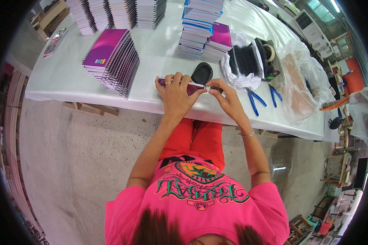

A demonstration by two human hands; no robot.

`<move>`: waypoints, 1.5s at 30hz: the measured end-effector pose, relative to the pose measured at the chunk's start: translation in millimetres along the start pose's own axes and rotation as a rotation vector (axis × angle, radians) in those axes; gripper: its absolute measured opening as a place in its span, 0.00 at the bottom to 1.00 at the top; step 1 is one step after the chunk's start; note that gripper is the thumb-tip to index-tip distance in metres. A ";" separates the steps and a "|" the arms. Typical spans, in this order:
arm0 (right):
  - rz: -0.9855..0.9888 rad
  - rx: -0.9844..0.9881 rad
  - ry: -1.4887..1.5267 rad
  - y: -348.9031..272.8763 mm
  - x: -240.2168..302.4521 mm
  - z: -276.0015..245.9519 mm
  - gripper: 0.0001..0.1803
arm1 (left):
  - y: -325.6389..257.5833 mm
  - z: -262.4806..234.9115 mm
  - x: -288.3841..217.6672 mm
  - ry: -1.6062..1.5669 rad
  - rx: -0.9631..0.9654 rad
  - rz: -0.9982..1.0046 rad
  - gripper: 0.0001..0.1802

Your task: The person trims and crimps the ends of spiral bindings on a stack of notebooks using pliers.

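Near the table's front edge, my left hand is closed on a thin purple-covered notebook, holding it on its edge. My right hand pinches a dark spiral binding coil at the notebook's right end. How far the coil runs into the notebook is hidden by my fingers. Just beyond the notebook lies a black oval dish. A bundle of black coils in white paper sits past my right hand. Two blue-handled pliers lie to the right of that hand.
Spiral-bound purple notebooks are stacked at the left, with more bound stacks behind. A tall pile of blue-and-white books stands at the back, beside purple ones. A tape dispenser and clear plastic bags occupy the right.
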State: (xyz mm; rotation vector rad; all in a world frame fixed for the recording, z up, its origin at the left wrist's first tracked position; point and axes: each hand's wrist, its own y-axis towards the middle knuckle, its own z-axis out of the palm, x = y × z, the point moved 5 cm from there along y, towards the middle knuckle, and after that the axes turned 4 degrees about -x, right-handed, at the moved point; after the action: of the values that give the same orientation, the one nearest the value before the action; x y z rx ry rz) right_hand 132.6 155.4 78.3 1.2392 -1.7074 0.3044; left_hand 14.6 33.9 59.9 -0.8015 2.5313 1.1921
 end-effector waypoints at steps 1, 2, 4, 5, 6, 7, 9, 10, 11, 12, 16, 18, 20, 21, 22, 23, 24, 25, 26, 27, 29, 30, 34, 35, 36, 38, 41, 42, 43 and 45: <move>-0.059 -0.048 0.016 0.1 -0.1 -0.6 0.09 | 0.2 0.0 -0.7 -0.001 0.001 0.001 0.28; -0.062 -0.045 0.019 0.8 1.0 1.7 0.09 | 0.2 -0.3 0.5 0.001 0.006 0.001 0.29; 0.060 -0.028 0.068 1.5 -2.5 5.6 0.09 | -0.5 -0.4 2.8 0.007 0.010 -0.001 0.30; 0.059 -0.026 0.069 1.4 -2.5 5.1 0.09 | -0.8 0.1 2.8 0.012 0.011 0.002 0.30; 0.080 0.005 0.040 1.0 -4.3 5.1 0.09 | -1.0 0.5 2.7 0.018 0.012 0.005 0.30; 0.102 0.035 0.012 0.6 -6.2 5.7 0.09 | -1.1 0.7 2.9 0.018 0.011 0.005 0.30; 0.025 0.002 0.010 0.0 -6.2 4.0 0.09 | -0.6 1.5 1.8 0.010 0.046 -0.007 0.30; -0.051 -0.032 0.009 -0.4 -4.0 2.1 0.09 | -0.5 1.4 1.5 0.010 0.046 -0.006 0.30; -0.052 -0.030 0.009 0.1 -1.3 1.8 0.09 | -0.6 1.5 2.1 0.012 0.048 -0.008 0.30; -0.035 -0.004 -0.006 0.1 0.9 2.4 0.08 | -0.7 1.6 2.6 0.014 0.051 -0.010 0.30; 0.035 -0.100 0.021 -1.0 9.0 5.3 0.10 | -0.2 2.0 1.6 0.028 0.050 -0.011 0.29; -0.021 -0.114 -0.020 -1.0 6.4 4.6 0.09 | 0.8 0.8 -0.1 0.034 0.052 -0.011 0.28; -0.079 -0.125 -0.059 1.1 2.8 2.3 0.09 | 1.0 0.2 -0.8 0.029 0.063 -0.010 0.28; -0.149 -0.075 -0.186 2.6 3.1 1.2 0.09 | 0.9 -0.2 -0.8 0.024 0.073 -0.011 0.28; -0.220 -0.025 -0.312 2.6 3.2 2.3 0.09 | 1.1 -1.6 -1.0 0.026 0.072 -0.011 0.28; -0.221 -0.023 -0.309 2.5 8.7 5.6 0.09 | 0.6 -2.2 0.0 0.030 0.087 -0.010 0.26; -0.148 -0.080 -0.213 2.6 17.1 6.4 0.07 | 0.3 -2.2 0.9 0.033 0.101 -0.008 0.25; -0.075 -0.137 -0.117 2.7 19.7 5.8 0.06 | 0.0 -2.5 2.5 0.035 0.100 -0.010 0.25; -0.076 -0.139 -0.119 3.1 15.0 3.8 0.06 | 0.3 -2.2 2.0 0.037 0.111 -0.002 0.22; -0.116 -0.108 -0.180 4.2 8.9 3.2 0.07 | 0.6 -1.7 1.3 0.039 0.121 0.007 0.19; -0.157 -0.076 -0.238 5.3 11.0 7.2 0.07 | 0.2 -1.1 1.9 0.042 0.121 0.011 0.15; -0.149 -0.139 -0.183 6.2 19.3 9.7 0.06 | -0.3 -1.4 3.2 0.047 0.123 0.014 0.11; -0.127 -0.047 -0.392 7.7 7.2 8.9 0.08 | 0.1 -10.3 2.5 -0.074 0.135 0.022 0.10; -0.128 -0.045 -0.389 9.3 12.2 11.6 0.08 | -0.3 -12.9 4.6 -0.104 0.123 0.001 0.10; -0.146 -0.120 -0.341 10.9 20.8 11.7 0.08 | -0.5 -14.9 7.3 -0.133 0.112 -0.019 0.10; -0.164 -0.196 -0.294 12.1 21.9 9.4 0.07 | 0.0 -14.6 15.2 -0.188 0.089 -0.044 0.12; -0.201 -0.114 -0.411 14.2 15.3 13.4 0.08 | -0.7 -20.7 20.9 -0.325 -0.041 -0.099 0.18; -0.198 -0.188 -0.365 14.3 23.6 12.7 0.07 | -1.9 -26.3 24.1 -0.402 -0.148 -0.131 0.20; -0.195 -0.261 -0.319 14.3 28.5 11.1 0.06 | -3.1 -26.1 25.1 -0.400 -0.148 -0.134 0.20; -0.179 -0.199 -0.363 14.9 19.9 10.7 0.06 | -5.7 -24.1 29.9 -0.511 -0.142 -0.251 0.26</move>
State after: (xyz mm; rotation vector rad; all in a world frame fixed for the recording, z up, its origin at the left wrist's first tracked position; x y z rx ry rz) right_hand 113.9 143.2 93.7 1.3437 -1.8606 -0.2063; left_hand -6.3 1.1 59.1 -0.7073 1.8968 1.3011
